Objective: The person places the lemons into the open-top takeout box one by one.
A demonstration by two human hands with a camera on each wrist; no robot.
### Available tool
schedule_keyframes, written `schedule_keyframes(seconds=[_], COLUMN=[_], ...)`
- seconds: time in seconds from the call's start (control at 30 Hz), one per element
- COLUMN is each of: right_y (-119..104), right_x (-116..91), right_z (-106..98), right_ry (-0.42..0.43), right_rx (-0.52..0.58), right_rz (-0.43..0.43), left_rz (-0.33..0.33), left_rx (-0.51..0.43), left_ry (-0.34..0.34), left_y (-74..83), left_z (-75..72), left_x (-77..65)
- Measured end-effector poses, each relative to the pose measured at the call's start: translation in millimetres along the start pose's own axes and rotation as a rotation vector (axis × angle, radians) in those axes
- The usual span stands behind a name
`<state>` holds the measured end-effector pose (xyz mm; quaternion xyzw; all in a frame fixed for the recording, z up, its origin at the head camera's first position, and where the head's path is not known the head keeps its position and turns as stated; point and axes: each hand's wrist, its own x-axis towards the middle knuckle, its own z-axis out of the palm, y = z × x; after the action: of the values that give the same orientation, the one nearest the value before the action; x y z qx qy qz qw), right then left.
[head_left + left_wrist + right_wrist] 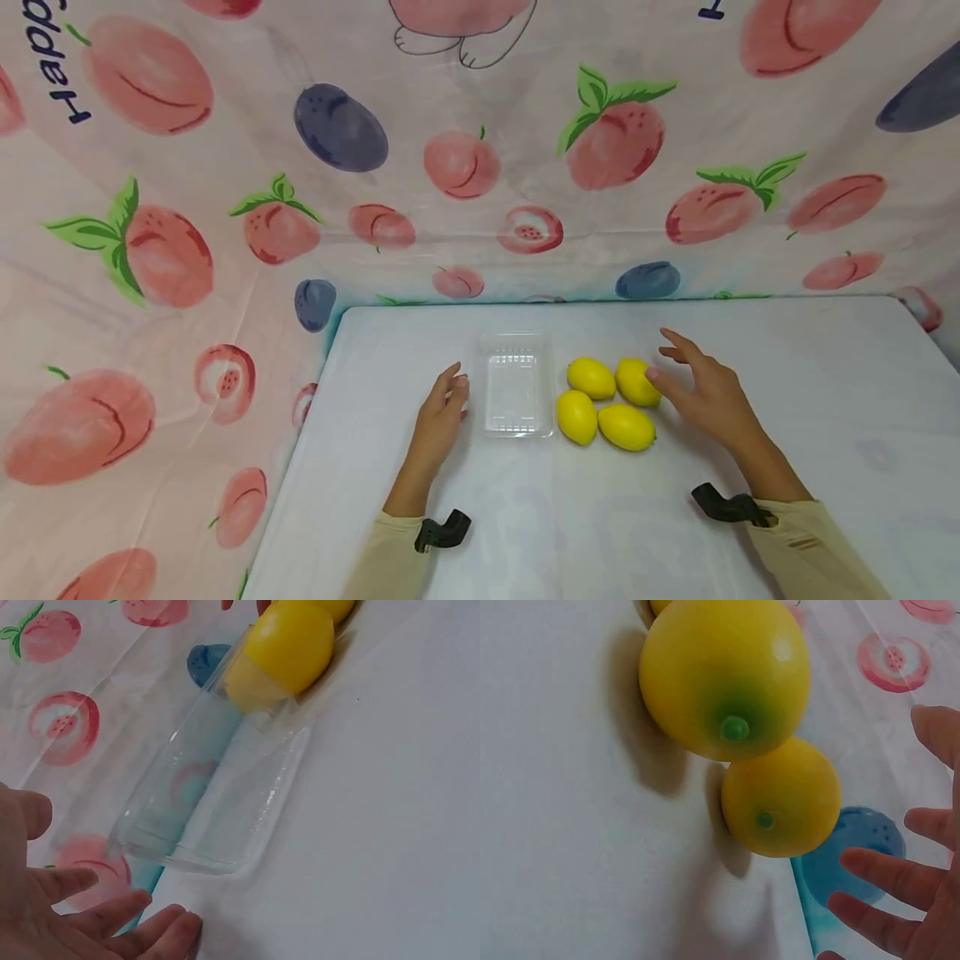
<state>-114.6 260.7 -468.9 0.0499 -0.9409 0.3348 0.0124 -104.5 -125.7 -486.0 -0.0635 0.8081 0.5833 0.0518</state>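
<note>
A clear plastic box (512, 392) lies on the white table, its ribbed base showing. Several yellow lemons (627, 427) sit in a tight cluster just to its right; in the right wrist view the closest lemon (724, 675) shows a green stem end. My left hand (441, 412) is beside the box's left side with relaxed fingers, holding nothing; its fingers (120, 911) are spread apart in the left wrist view. My right hand (708, 396) hovers at the right of the cluster, thumb tip over the far right lemon (636, 381), fingers extended and gripping nothing.
The white table (847, 417) ends at a back edge against a hanging cloth (525, 175) printed with peaches and blue fruit. This cloth also covers the left side. Black wrist mounts (444, 531) sit at both beige sleeves (813, 546).
</note>
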Motion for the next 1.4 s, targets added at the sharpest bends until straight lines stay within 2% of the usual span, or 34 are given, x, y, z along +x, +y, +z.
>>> schedule_keyframes(seconds=[0.23, 0.57, 0.87, 1.13, 1.4], right_y=[2, 10, 16, 17, 19], right_x=[9, 22, 22, 20, 21], right_z=[8, 26, 21, 22, 22], right_ry=[-0.023, -0.065, -0.168, -0.196, -0.189], right_rx=[0.024, 0.054, 0.017, -0.007, -0.023], right_rz=[0.008, -0.008, 0.03, 0.014, 0.004], left_rz=[0.04, 0.076, 0.121, 0.157, 0.158], left_rx=[-0.085, -0.143, -0.157, -0.164, -0.154], left_ry=[0.024, -0.018, -0.045, -0.027, -0.024], left_y=[-7.6, -18.6, -25.3, -27.1, -27.2], left_z=[13.7, 19.8, 25.0, 22.2, 20.3], left_x=[9.9, 16.0, 15.1, 13.7, 15.0])
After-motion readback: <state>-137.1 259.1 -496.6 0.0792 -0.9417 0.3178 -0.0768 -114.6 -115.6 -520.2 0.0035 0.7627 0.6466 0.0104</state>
